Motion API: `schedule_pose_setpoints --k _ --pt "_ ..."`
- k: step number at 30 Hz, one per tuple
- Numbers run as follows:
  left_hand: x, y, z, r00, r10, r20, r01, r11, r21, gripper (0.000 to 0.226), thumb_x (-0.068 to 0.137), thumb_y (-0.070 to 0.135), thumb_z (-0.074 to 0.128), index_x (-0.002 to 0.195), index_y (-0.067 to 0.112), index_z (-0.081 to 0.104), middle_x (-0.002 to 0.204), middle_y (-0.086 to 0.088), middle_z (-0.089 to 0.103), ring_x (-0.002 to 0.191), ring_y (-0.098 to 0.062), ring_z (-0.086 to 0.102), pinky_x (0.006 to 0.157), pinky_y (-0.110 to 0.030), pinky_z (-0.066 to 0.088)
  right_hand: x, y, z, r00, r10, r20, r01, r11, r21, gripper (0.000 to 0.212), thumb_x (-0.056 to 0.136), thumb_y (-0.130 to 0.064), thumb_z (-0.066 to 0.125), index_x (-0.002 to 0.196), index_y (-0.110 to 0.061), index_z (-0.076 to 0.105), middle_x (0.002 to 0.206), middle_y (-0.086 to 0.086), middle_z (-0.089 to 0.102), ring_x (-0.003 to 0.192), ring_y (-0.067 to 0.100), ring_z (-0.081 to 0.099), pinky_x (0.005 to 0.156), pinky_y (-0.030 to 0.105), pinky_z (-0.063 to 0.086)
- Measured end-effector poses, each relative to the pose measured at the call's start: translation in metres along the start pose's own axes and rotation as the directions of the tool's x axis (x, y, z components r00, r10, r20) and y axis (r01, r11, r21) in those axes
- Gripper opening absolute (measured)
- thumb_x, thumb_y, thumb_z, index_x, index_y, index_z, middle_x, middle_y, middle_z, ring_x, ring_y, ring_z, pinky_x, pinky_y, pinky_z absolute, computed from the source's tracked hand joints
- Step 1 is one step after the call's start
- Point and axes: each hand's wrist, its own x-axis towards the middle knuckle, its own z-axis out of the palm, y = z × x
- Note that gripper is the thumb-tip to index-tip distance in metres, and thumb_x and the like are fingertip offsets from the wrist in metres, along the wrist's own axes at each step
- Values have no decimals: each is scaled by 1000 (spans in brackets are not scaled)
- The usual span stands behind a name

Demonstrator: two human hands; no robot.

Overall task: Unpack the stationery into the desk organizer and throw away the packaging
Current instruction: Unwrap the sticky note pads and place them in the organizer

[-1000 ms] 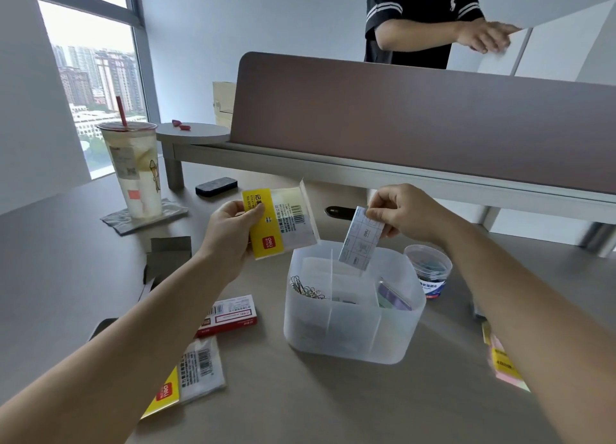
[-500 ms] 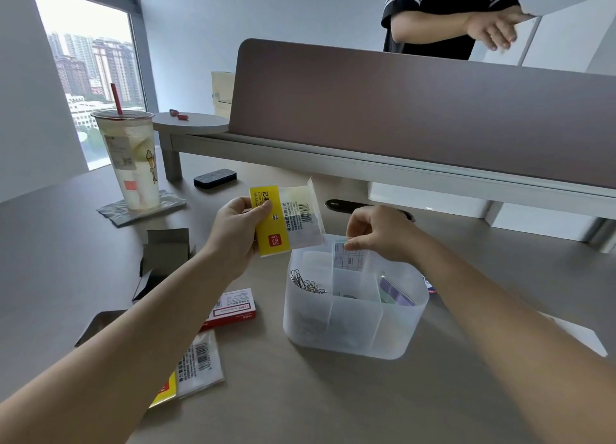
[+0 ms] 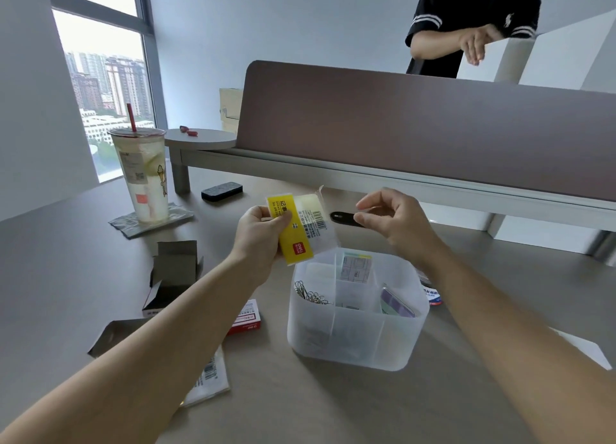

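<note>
Left hand (image 3: 258, 235) pinches the yellow-labelled wrapper (image 3: 301, 227) above the desk organizer (image 3: 356, 310). Right hand (image 3: 393, 222) hovers loosely curled, empty. Organizer compartments hold paper clips (image 3: 310, 295), a sticker pad (image 3: 356, 267), and possibly a purple notepad (image 3: 396, 303).

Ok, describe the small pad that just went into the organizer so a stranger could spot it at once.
Start at the translucent white desk organizer on the table, below the empty right hand. In its back middle compartment stands the small pad, upright. Unlike the paper clips to its left, it is flat, with printed grey boxes and a yellow-green top edge.
</note>
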Motion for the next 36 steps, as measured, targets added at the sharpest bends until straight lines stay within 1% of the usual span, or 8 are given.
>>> schedule_pose_setpoints --k 3,7,12,16,19,23,31,36 --pt "0 -1 8 1000 9 6 -9 1000 9 12 87 6 51 78 12 46 82 -7 59 70 -19 60 56 -37 53 -2 -9 6 995 -53 86 51 998 26 19 76 -7 65 72 -25 66 87 -12 58 82 2 56 71 6 44" --pt "-2 -1 12 999 14 36 -14 1000 -12 11 87 6 51 79 11 47 82 -7 59 70 -19 61 59 -38 54 -1 -4 12 984 -29 177 68 973 -220 13 80 -19 62 91 -18 70 110 -7 44 102 7 42 90 23 37" --pt "-2 0 6 998 29 51 -27 999 -46 13 88 6 48 77 12 48 83 -6 60 72 -19 61 57 -35 55 3 3 9 994 -31 103 62 948 -313 26 79 -30 62 99 -13 66 105 -5 48 95 8 45 81 19 34" --pt "1 0 2 997 36 66 -30 995 -92 14 89 6 47 77 14 50 84 -5 60 75 -19 61 57 -34 55 2 5 13 984 67 168 -31 977 -211 29 77 -38 62 94 -14 65 106 0 59 90 12 54 73 20 43" --pt "1 -1 2 995 46 92 -35 992 -120 13 89 7 47 79 14 52 84 -4 61 76 -20 61 54 -31 57 2 5 13 968 140 207 -124 989 -86 29 76 -36 64 94 -14 65 104 8 68 94 17 61 83 27 48" --pt "2 -1 1 991 53 120 -36 990 -138 13 89 7 46 80 14 52 86 -5 61 77 -20 61 53 -30 56 3 2 14 961 178 212 -197 978 73 13 75 -28 65 81 -16 65 101 8 69 78 7 60 76 16 47" --pt "5 -3 -6 988 58 146 -42 993 -107 11 88 7 47 81 12 54 85 -5 63 73 -18 62 52 -29 58 3 -1 10 933 241 267 -300 931 208 15 49 -35 70 52 -20 67 97 11 68 87 19 57 94 37 42" --pt "8 -1 -15 992 60 111 -48 993 -107 11 88 6 47 81 12 53 85 -5 62 75 -19 61 51 -28 58 4 5 -2 950 260 174 -293 933 208 7 71 -22 66 65 -18 64 79 0 64 83 19 54 80 29 44"
